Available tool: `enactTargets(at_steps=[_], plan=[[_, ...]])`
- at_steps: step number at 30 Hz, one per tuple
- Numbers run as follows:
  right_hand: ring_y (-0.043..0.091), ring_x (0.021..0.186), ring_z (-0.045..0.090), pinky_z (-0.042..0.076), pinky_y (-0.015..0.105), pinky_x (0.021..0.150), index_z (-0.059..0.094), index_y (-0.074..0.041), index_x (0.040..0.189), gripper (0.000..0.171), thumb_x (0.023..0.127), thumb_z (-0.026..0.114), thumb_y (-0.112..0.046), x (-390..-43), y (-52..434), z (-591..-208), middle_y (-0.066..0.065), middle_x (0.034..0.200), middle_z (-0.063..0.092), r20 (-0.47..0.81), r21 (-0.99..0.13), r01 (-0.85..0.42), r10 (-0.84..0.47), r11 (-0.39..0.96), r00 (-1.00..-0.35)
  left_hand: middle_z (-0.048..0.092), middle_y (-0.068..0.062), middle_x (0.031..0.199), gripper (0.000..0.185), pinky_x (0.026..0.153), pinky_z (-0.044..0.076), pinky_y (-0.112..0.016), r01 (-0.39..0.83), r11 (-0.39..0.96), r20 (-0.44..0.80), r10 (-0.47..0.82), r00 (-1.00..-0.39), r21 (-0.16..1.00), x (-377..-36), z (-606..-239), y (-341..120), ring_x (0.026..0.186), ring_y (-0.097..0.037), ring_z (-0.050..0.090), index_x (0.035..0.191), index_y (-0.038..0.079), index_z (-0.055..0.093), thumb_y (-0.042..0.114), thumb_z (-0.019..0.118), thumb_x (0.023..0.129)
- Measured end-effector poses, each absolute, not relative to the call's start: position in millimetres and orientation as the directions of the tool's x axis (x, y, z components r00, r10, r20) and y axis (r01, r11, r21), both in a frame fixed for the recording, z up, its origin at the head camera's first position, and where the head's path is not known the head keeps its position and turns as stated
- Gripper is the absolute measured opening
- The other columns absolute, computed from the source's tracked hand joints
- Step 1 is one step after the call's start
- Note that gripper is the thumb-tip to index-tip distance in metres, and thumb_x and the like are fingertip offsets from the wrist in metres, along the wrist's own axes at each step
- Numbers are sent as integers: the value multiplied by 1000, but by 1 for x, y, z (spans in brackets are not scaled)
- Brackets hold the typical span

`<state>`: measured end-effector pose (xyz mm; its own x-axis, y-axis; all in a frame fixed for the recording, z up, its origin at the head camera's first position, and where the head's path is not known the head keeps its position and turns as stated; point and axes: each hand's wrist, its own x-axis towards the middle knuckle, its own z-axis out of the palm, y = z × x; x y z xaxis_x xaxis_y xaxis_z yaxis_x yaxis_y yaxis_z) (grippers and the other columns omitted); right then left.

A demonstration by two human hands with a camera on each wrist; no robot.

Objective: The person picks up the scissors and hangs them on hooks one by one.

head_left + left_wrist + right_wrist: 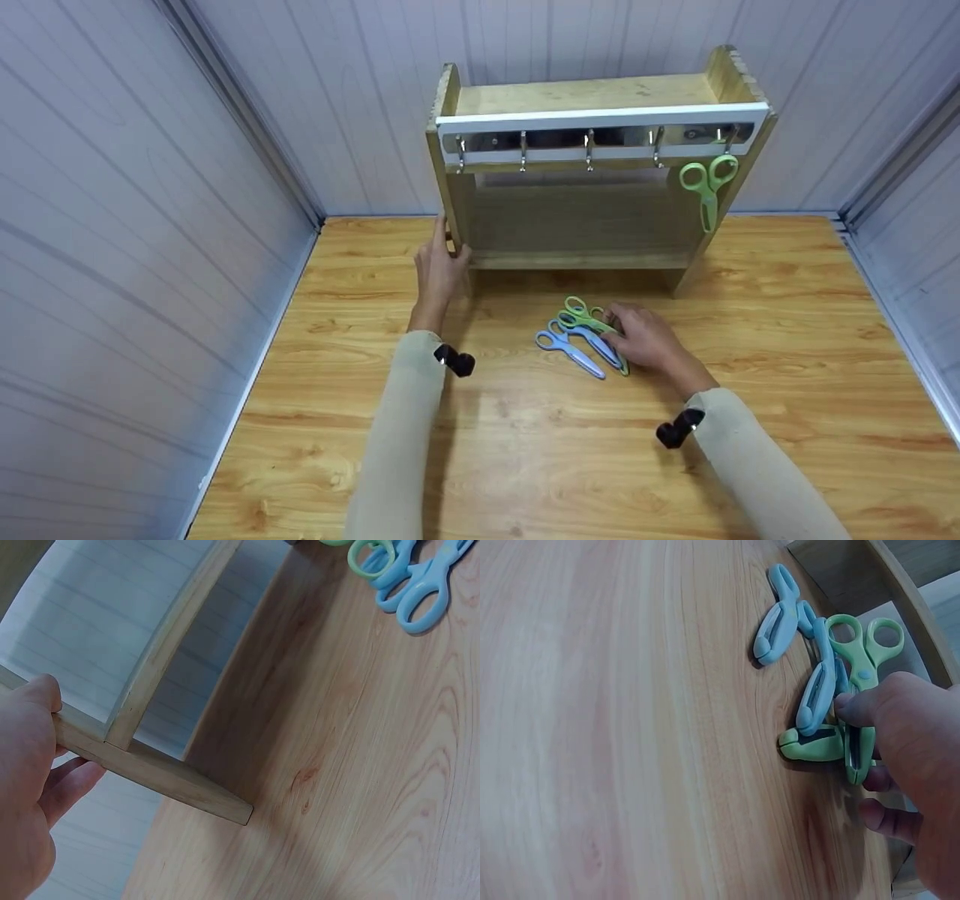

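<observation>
The left hand (439, 266) is wrapping around the front left upright of the wooden rack (585, 94), thumb on one face and fingers behind the post, clamping it and bracing the frame against the table (525, 450). The right hand (645, 337) is settling on the pile of scissors (581, 337) lying on the table just in front of the rack; the wrist view is showing the thumb tip pressing on a green pair (859, 690) where it crosses a blue pair (817, 694), with the other fingers curling beside the blades, so it is pinching at the stack rather than lifting anything clear. Another blue pair (776, 619) is lying just beside, its handles tangling with the rest. One green pair of scissors (707, 184) is hanging from the rightmost hook on the metal hook rail (600, 142), and the other hooks are showing bare. To do this cleanly, I'd say the fingers need to be separating one pair from the overlap, taking it near the pivot with the blades closed so the handle loops are pointing free, while the other hand is holding the rack firm so it does not rock. No brand, label or lettering is readable on the scissors, the rail or the wood.
</observation>
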<state>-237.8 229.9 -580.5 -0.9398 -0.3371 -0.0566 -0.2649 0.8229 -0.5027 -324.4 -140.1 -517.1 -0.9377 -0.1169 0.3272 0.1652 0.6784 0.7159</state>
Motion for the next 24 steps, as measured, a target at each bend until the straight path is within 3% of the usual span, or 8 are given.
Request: enactTargets(at_steps=[4,12,24], plan=[[27,95,62,52,49,88,69,-3,126,25,108,72,-20,-237,231,-580,15,109,72,-65,-510,-254,-332,822,-941,81,-24,136,68,93,69,-50,189,660,341,-109,-934,727,-337,-534,-147,102,-34,87,169,16,49,17,71,105],[23,87,59,48,43,80,70,-5,120,21,106,77,-20,-234,232,-583,11,100,72,-8,-520,-278,-330,808,-944,79,-25,139,72,90,70,-51,162,684,326,-116,-938,711,-319,-514,-136,104,-37,87,173,12,45,12,71,107],[25,90,60,48,40,80,69,-5,121,22,106,76,-20,-233,235,-573,11,101,70,-14,-545,-268,-328,794,-945,78,-24,142,72,93,69,-50,131,671,294,-134,-946,730,-318,-512,-135,107,-35,86,173,14,44,12,72,107]])
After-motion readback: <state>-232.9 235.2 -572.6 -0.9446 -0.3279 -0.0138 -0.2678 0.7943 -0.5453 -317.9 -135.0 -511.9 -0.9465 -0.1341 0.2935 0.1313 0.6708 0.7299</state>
